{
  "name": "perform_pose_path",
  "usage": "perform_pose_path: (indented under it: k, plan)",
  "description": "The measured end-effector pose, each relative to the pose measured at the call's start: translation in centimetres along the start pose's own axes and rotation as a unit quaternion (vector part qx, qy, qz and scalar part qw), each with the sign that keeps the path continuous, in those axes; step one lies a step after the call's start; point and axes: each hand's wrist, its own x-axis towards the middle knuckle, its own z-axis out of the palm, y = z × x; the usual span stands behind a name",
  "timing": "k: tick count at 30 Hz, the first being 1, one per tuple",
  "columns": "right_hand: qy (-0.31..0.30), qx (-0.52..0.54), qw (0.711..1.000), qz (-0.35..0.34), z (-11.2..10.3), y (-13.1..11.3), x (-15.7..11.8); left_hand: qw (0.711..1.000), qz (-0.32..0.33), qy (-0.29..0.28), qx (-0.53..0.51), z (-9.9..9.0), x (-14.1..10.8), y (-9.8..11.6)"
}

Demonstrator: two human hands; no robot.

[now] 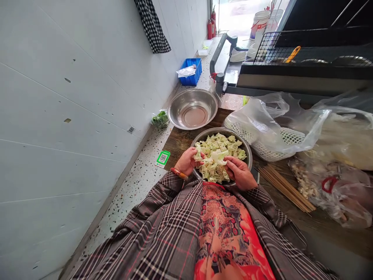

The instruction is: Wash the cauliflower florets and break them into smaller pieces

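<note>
A metal bowl (249,155) full of pale cauliflower florets (214,173) stands close in front of my body. Over its left side, my left hand (186,160) pinches a small cauliflower piece (198,151) between thumb and fingers. Across from it, over the bowl's right side, my right hand (239,171) has its fingertips closed on a larger whitish cauliflower piece (219,156). The two hands are apart. Some of the florets lie hidden beneath the hands and held pieces.
Behind the bowl is a wide metal basin (194,116). Wooden skewers (285,188) lie to the right, near plastic bags (346,194) and a white basket (269,151). A blue crate (190,72) stands by the wall, with bagged greens (160,119) nearer.
</note>
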Motion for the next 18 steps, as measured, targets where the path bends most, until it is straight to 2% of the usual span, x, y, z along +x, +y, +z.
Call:
perform_pose_path:
  k: [5,13,15,18]
  plan:
    - [-0.002,0.001,0.999,0.033,-0.1,0.3,-0.2,0.999,-0.016,-0.019,-0.033,0.9,0.4,0.4]
    - [-0.018,-0.075,0.996,0.041,0.5,0.6,-0.2,0.999,-0.011,-0.034,0.023,1.1,0.5,0.0]
    - [-0.022,-0.079,0.996,0.037,0.5,0.7,-0.2,0.998,0.008,-0.02,0.061,0.7,0.9,-0.3]
    - [-0.025,-0.074,0.997,0.025,0.2,0.9,-0.3,0.985,0.082,0.037,0.149,0.1,1.5,-0.6]
